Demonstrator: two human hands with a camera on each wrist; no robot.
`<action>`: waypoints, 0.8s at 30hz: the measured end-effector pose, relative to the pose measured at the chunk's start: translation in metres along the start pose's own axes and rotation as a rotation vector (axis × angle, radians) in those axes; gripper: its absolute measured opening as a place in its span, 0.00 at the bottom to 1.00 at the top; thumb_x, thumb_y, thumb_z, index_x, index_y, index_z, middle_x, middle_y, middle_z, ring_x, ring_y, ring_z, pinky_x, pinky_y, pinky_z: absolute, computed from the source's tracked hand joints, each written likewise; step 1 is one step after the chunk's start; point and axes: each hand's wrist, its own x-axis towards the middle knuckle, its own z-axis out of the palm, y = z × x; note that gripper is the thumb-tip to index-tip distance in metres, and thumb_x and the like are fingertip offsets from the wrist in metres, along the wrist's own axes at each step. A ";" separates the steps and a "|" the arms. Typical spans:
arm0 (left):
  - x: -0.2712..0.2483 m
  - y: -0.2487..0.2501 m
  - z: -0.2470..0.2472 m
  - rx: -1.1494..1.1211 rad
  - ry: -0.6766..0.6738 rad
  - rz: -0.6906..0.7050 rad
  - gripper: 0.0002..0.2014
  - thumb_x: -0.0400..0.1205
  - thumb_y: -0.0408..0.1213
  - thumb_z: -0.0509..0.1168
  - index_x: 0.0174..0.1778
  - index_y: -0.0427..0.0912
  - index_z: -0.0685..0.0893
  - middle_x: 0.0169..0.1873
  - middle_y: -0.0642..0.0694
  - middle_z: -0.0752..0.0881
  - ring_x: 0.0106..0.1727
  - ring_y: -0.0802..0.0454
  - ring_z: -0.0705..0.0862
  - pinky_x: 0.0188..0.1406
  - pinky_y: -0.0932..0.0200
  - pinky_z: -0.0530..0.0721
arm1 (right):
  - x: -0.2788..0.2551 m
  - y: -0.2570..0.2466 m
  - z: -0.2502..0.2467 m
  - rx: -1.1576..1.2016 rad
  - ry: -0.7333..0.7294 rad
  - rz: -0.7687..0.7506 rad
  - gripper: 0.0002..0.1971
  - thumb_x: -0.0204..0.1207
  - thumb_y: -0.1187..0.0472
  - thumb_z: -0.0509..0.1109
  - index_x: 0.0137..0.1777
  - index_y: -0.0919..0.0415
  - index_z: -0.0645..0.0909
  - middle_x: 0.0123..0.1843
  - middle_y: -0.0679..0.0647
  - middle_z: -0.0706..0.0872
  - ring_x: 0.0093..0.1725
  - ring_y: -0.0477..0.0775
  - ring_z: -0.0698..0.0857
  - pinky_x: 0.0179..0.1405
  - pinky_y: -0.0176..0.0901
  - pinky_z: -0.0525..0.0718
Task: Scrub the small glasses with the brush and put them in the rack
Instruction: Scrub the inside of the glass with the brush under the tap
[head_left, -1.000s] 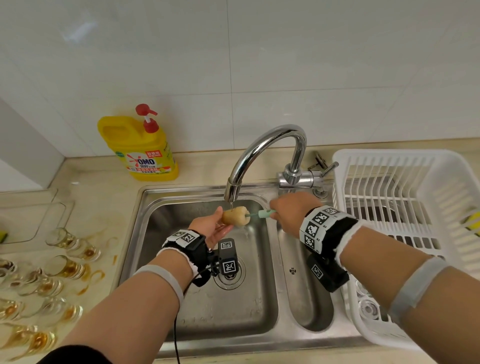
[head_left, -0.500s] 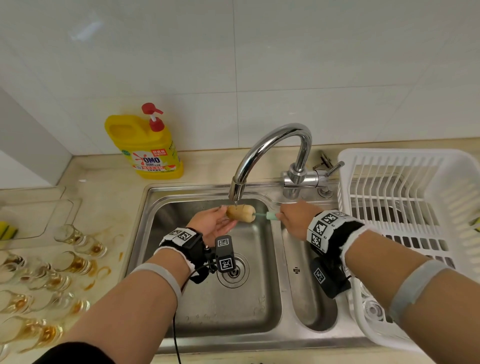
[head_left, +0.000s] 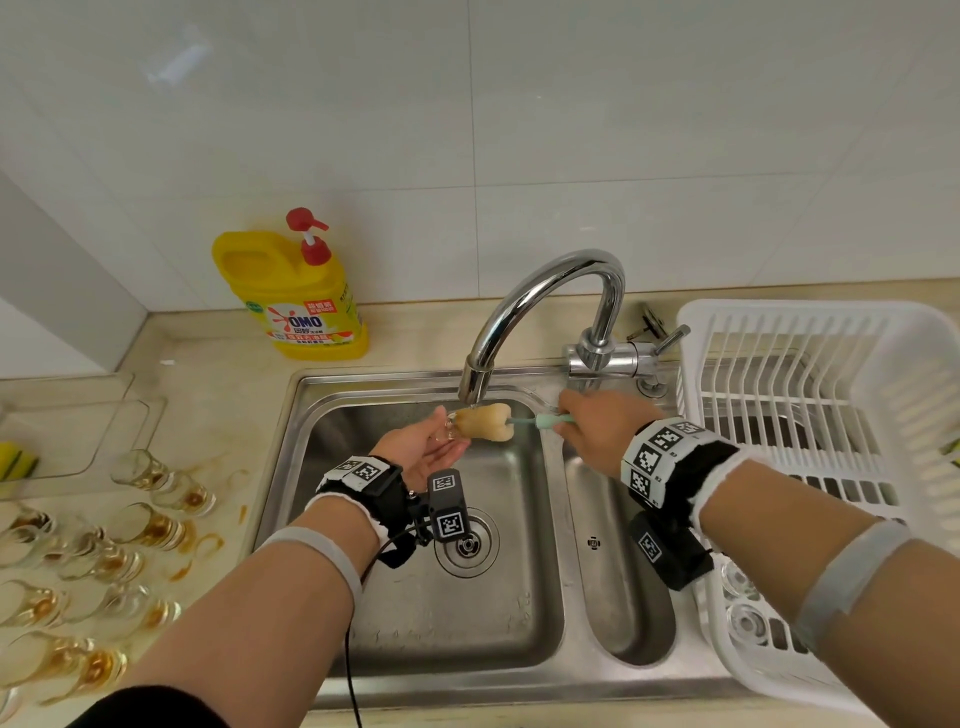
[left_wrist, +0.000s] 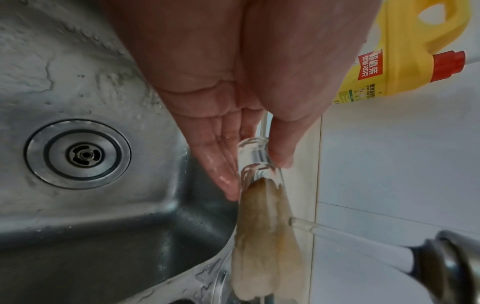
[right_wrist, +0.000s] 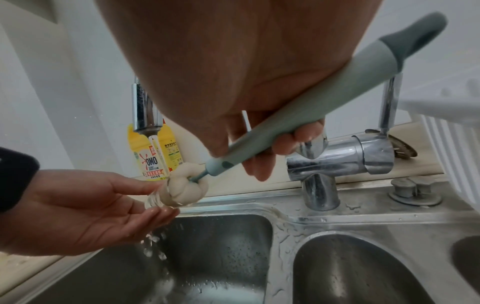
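Scrubbing is the step in hand. At the centre of the head view, just under the spout of the faucet (head_left: 545, 317), my left hand (head_left: 421, 452) pinches a small glass (head_left: 451, 423) lying on its side — thumb on one wall, fingers mostly straight beneath it, as the left wrist view shows. My right hand (head_left: 597, 431) is curled round the pale green handle of the brush (head_left: 543, 420), whose tan sponge head (head_left: 485, 422) is pushed partway into the mouth of the glass. A thin stream of water falls onto the sponge and drips off my fingers into the sink (head_left: 405, 649) below.

By my judgement, the next move calls for drawing the sponge out, rinsing the glass clear under the stream, then carrying it right to the rack (head_left: 810, 322). The glass is wet and held only by a pinch, so I would want a firmer hold before moving it.

Containers, as they stand:
- The sink's large basin, at the centre of the frame, holds only splashed water and its drain; the narrow basin to its right looks bare.
- The white rack fills the right edge of the frame. Near its lower corner I can make out two clear glasses (head_left: 745, 621) standing in it — possibly more hidden by my forearm.
- At the left edge, many dirty glasses (head_left: 140, 525) lie on their sides on the counter, amber liquid pooled inside them and stained around them.
- A yellow detergent bottle (head_left: 296, 296) stands upright at upper left of the sink; its fill level I cannot tell.
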 end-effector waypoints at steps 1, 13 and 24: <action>0.000 0.000 0.002 0.003 -0.002 -0.004 0.13 0.85 0.39 0.67 0.56 0.30 0.81 0.61 0.27 0.85 0.48 0.42 0.88 0.41 0.54 0.90 | 0.003 -0.002 0.000 -0.018 -0.039 0.027 0.11 0.87 0.52 0.55 0.56 0.57 0.75 0.45 0.51 0.82 0.42 0.54 0.82 0.40 0.47 0.80; 0.001 0.000 0.005 0.063 0.010 -0.045 0.17 0.84 0.39 0.69 0.61 0.29 0.81 0.55 0.29 0.88 0.47 0.42 0.90 0.35 0.57 0.92 | 0.008 -0.012 -0.010 -0.068 -0.052 -0.014 0.10 0.86 0.50 0.60 0.59 0.52 0.78 0.50 0.50 0.84 0.49 0.53 0.84 0.53 0.52 0.85; 0.011 0.003 -0.012 0.214 0.085 -0.014 0.26 0.82 0.54 0.68 0.58 0.30 0.85 0.39 0.36 0.90 0.32 0.49 0.88 0.29 0.61 0.89 | -0.010 0.007 -0.014 0.069 0.072 0.001 0.07 0.81 0.49 0.65 0.51 0.47 0.69 0.48 0.47 0.80 0.44 0.52 0.82 0.46 0.52 0.86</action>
